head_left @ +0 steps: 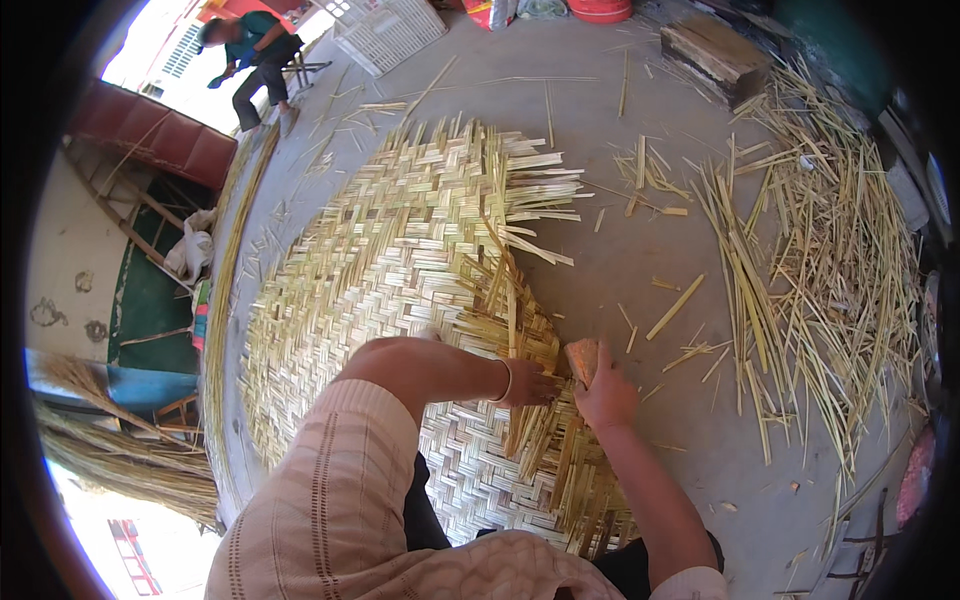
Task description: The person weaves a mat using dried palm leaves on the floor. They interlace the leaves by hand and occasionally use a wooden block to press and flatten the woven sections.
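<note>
A grey concrete floor (640, 260) fills most of the view. On it lies a big woven mat (390, 260) of pale split strips, the landmark here; its weave is tight across the middle and near side, while at its far and right edges loose strip ends fan out unwoven.

Right of the mat, well apart from it, a wide heap of loose strips (830, 270) lies scattered over the floor. Beyond that heap, far right of the mat, sits a wooden block (715, 50). Past the mat's far edge stands a white plastic crate (385, 30), and left of the crate a second person (255, 55) sits bent forward on a low seat. Along the mat's left edge runs a long bundle of strips (225, 300) in a curve.

The wearer leans over the mat's near right edge. The left forearm comes from a ribbed pale sleeve (330, 490), crosses rightward over the weave, and bears a thin bangle (508, 380) at the wrist. The left hand (530, 385) presses down on the upright strip ends at that edge, fingers curled among them. The right forearm rises from the lower edge, and the right hand (605, 395) is closed around a small wooden piece (582, 358), held just beside the left hand at the mat's right border.
</note>
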A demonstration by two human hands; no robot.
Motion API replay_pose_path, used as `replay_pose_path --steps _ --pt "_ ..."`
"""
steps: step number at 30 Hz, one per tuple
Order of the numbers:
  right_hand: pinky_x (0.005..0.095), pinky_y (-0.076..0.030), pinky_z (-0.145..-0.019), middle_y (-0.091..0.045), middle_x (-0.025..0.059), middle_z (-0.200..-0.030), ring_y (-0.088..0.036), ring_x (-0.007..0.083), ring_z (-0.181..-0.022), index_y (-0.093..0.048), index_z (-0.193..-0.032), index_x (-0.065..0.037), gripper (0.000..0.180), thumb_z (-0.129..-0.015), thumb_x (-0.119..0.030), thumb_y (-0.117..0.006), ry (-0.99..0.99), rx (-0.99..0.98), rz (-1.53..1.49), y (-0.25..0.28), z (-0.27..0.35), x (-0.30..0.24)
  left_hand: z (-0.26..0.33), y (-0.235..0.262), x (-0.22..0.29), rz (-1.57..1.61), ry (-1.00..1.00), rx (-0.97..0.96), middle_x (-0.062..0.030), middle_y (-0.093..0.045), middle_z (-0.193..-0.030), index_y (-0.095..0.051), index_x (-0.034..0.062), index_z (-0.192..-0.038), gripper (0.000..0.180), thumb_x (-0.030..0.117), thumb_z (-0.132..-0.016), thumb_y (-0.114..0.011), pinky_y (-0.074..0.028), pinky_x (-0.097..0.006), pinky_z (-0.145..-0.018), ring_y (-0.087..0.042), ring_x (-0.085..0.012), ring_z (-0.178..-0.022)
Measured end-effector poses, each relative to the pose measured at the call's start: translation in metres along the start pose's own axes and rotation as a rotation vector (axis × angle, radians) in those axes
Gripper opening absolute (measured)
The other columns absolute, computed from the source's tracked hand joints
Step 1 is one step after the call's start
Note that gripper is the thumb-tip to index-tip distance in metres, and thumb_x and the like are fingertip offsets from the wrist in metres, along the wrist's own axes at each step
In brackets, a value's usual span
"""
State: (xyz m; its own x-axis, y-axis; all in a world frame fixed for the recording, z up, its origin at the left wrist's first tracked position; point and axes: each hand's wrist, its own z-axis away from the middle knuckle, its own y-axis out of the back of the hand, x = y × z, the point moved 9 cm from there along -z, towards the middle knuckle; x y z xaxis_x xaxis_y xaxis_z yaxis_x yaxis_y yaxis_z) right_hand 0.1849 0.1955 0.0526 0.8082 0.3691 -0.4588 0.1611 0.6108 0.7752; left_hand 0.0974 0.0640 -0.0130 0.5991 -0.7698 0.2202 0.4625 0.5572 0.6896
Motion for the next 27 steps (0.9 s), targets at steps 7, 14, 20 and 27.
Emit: replay_pose_path --steps 7,14,20,27 --pt "0.0493 -0.054 -0.076 -0.062 0.0207 -0.110 -0.066 0.0392 -0.087 -0.029 -0.149 -0.018 0.085 -0.076 -0.029 -0.072 -0.054 0.016 0.004 -0.004 0.003 0.003 -0.011 0.012 0.000 0.135 0.000 0.187 -0.0111 -0.043 -0.148 -0.056 0.0083 -0.132 0.047 0.025 -0.088 -0.052 -0.039 -0.045 -0.108 -0.041 -0.0277 -0.137" --pt "0.0488 -0.053 -0.082 -0.062 0.0220 -0.116 -0.065 0.0411 -0.094 -0.033 -0.147 -0.016 0.087 -0.072 -0.030 -0.075 -0.083 0.064 -0.059 0.005 0.001 0.007 -0.001 0.042 -0.004 0.181 -0.105 0.353 -0.0120 -0.064 -0.113 -0.066 0.0075 -0.108 0.030 0.018 -0.081 -0.058 -0.053 -0.044 -0.082 -0.063 -0.0313 -0.102" --pt "0.0482 -0.052 -0.084 -0.062 0.0199 -0.119 -0.064 0.0408 -0.098 -0.033 -0.147 -0.016 0.084 -0.075 -0.029 -0.073 -0.014 0.170 -0.077 0.014 0.006 0.007 0.018 0.088 -0.009 0.158 -0.296 0.023 -0.0138 -0.066 -0.107 -0.066 0.0090 -0.110 0.034 0.028 -0.081 -0.065 -0.053 -0.045 -0.082 -0.065 -0.0351 -0.098" --pt "0.0474 -0.052 -0.084 -0.062 0.0187 -0.117 -0.064 0.0401 -0.097 -0.032 -0.148 -0.020 0.085 -0.075 -0.029 -0.074 0.062 0.282 0.170 0.012 0.004 -0.005 0.078 0.245 -0.131 0.666 -0.419 0.581 -0.0228 -0.057 -0.126 -0.052 0.0074 -0.134 0.083 0.053 -0.069 -0.076 -0.044 -0.042 -0.099 -0.056 -0.0357 -0.117"
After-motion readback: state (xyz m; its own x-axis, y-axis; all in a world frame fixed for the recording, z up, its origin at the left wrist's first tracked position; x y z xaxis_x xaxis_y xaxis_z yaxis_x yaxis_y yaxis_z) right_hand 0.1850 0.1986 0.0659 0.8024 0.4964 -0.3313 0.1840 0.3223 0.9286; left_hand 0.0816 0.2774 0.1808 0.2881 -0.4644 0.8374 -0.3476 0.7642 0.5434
